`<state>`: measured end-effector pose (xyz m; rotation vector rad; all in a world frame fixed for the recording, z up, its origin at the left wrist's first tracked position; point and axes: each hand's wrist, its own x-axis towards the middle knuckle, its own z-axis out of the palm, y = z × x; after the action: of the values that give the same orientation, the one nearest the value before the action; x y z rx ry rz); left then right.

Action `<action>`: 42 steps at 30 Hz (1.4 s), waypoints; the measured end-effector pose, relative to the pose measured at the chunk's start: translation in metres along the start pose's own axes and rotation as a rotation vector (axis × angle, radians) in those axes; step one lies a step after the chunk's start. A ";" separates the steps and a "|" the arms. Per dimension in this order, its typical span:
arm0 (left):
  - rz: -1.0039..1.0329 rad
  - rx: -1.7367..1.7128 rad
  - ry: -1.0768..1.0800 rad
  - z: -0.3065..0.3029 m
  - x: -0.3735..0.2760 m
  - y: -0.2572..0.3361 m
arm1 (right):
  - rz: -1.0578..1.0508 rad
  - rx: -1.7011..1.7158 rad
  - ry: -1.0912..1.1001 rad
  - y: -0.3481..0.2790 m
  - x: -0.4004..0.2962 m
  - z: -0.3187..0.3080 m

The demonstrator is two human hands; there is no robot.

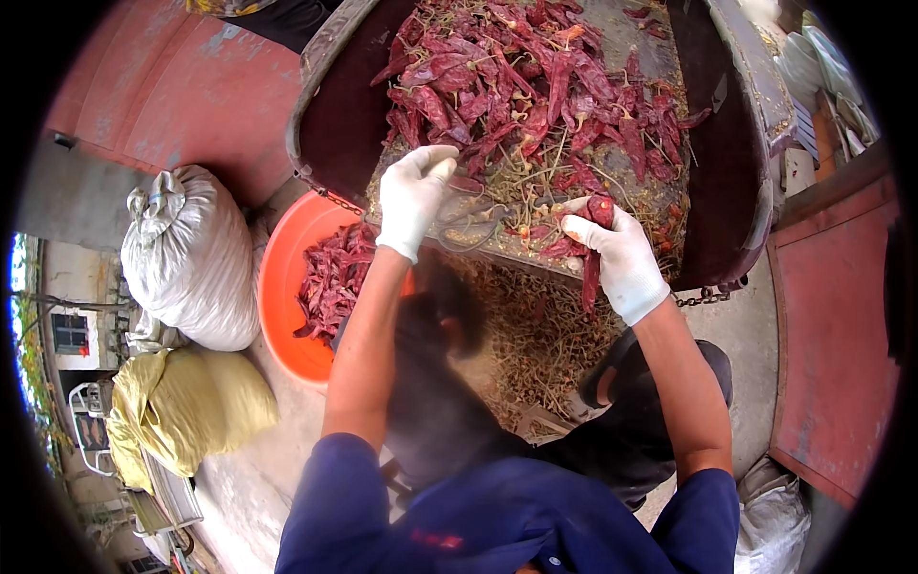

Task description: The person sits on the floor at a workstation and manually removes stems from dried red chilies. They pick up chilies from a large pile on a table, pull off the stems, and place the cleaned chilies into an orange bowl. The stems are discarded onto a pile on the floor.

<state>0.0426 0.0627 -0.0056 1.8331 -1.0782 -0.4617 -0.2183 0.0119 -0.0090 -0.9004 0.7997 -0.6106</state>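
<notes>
My right hand (618, 247), in a white knit glove, grips a few dried red chili peppers (591, 276); one hangs below the fingers and another pokes up past the thumb. My left hand (416, 194), gloved the same way, hovers near the front left of the chili heap with its thumb and forefinger close together. No pepper shows in it, though a thin stem could be hidden. Before me a heap of dried red chilies (495, 72) lies on the worn bed of a cart (724, 136) with dark red sides. Loose stems and seeds (534, 208) litter its front edge.
Left of my legs stands an orange plastic basin (287, 287) holding dried chilies (333, 273). Beyond it are a tied white woven sack (190, 265) and a yellow sack (193, 402). Stem scraps (552, 351) cover the ground below the cart. Chains (706, 296) hang at its corners.
</notes>
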 end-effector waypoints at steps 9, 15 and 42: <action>0.435 0.970 -0.111 0.018 0.019 -0.044 | -0.015 0.017 -0.019 0.005 0.009 -0.003; 0.408 0.933 -0.118 0.015 0.026 -0.046 | 0.012 0.037 -0.053 0.005 0.008 -0.007; -0.306 -0.668 -0.352 0.044 -0.038 0.032 | -0.298 -0.101 -0.123 0.007 0.011 0.004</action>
<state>-0.0235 0.0650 -0.0046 1.3345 -0.7298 -1.2041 -0.2077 0.0085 -0.0174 -1.1500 0.5940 -0.7715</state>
